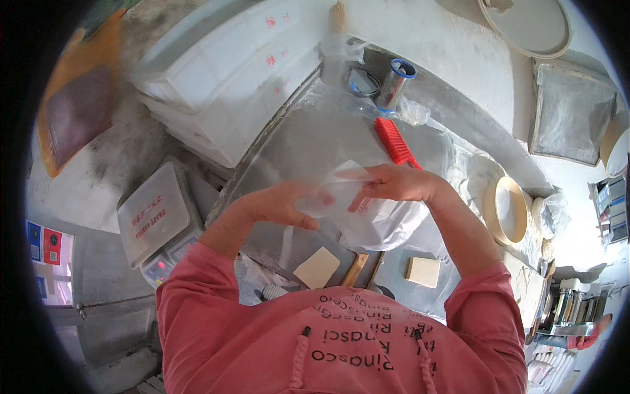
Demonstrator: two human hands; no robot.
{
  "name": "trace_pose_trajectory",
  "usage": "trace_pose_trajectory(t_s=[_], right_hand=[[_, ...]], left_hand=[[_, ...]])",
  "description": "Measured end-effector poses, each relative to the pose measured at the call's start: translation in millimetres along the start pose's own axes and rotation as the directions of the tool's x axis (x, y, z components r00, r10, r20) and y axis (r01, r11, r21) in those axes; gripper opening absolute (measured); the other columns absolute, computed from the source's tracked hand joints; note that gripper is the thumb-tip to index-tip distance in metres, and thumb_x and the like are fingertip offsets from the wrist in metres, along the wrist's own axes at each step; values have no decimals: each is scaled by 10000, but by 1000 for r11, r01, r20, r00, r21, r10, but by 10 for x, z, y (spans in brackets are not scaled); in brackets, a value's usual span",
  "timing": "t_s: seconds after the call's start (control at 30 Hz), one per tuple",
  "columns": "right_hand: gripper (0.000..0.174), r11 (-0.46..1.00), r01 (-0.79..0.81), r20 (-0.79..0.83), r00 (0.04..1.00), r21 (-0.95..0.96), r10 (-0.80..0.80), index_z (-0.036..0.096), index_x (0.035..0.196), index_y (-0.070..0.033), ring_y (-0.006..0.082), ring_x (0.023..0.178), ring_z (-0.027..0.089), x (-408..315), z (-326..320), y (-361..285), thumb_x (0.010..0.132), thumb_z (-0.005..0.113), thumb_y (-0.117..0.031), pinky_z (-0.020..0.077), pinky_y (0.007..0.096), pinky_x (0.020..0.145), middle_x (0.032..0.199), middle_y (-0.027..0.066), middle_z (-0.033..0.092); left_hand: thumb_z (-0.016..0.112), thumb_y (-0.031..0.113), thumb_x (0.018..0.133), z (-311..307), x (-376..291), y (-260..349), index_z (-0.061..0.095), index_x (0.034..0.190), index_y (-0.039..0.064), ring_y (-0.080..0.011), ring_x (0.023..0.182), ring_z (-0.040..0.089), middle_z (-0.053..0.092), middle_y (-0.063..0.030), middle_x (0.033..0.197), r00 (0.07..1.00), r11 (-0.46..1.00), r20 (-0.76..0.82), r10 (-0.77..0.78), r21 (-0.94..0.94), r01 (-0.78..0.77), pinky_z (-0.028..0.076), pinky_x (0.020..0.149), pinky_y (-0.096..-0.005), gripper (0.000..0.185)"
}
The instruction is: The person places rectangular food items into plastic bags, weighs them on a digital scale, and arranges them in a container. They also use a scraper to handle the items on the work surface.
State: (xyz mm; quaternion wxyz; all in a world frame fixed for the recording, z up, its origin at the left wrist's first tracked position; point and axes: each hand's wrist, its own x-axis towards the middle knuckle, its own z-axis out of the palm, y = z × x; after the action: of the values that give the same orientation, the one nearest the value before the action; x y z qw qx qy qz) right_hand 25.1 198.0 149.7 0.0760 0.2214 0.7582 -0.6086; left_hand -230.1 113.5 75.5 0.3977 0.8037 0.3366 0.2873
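Note:
My right hand (396, 182) grips a thin translucent plastic bag (352, 189), pinched by its edge. The bag hangs crumpled in front of my chest, above the grey worktop (290, 147). My left hand (280, 199) is at the bag's left side, its thumb apart from its fingers. Those fingers are blurred and partly behind the film, so their hold on it cannot be made out. Below the right hand lies a white plastic bag (393, 229) with red print. Closer to me are a pale square slab (317, 267), a wooden handle (355, 270) and a pale block (423, 272).
A red bristle brush (391, 140) lies beyond my right hand, near a blue-rimmed metal canister (396, 83). White plastic crates (221, 74) border the worktop's left. A lidded tub (155, 214) sits on a scale (162, 270). At right stand a round sieve (505, 211) and another person's sleeve (583, 341).

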Motion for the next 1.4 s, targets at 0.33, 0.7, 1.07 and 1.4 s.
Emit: trace_pose_trajectory(t_s=[0.33, 0.7, 1.07, 1.4], right_hand=[[287, 904, -180, -870, 395, -388, -295, 536, 1074, -45, 373, 930, 585, 600, 621, 422, 862, 522, -238, 468, 442, 794, 991, 185, 614], [377, 983, 140, -796, 606, 116, 7, 408, 971, -2, 398, 776, 609, 369, 1599, 547, 899, 513, -357, 469, 440, 660, 766, 228, 601], [96, 421, 603, -710, 686, 678, 160, 514, 783, -34, 137, 502, 508, 300, 1234, 760, 828, 568, -100, 359, 258, 444, 609, 42, 513], [140, 950, 267, -384, 904, 162, -189, 586, 764, 9, 215, 643, 599, 269, 1108, 350, 763, 587, -131, 482, 322, 619, 690, 135, 581]], left_hand=[[670, 325, 815, 497, -91, -362, 606, 799, 47, -90, 549, 480, 524, 10, 645, 618, 514, -121, -777, -688, 513, 372, 482, -266, 286], [596, 234, 887, 921, -183, -31, 592, 890, 48, -122, 710, 589, 603, -25, 802, 699, 485, -182, -692, -834, 262, 486, 644, -260, 186], [628, 261, 844, 630, -362, -215, 522, 1029, 5, -211, 779, 540, 561, -100, 882, 706, 872, -512, -489, -297, 389, 428, 674, -357, 333], [528, 92, 756, 607, -245, 313, 592, 1041, 14, -346, 965, 568, 610, -167, 978, 902, 566, -432, 15, 747, 349, 413, 878, -444, 302]])
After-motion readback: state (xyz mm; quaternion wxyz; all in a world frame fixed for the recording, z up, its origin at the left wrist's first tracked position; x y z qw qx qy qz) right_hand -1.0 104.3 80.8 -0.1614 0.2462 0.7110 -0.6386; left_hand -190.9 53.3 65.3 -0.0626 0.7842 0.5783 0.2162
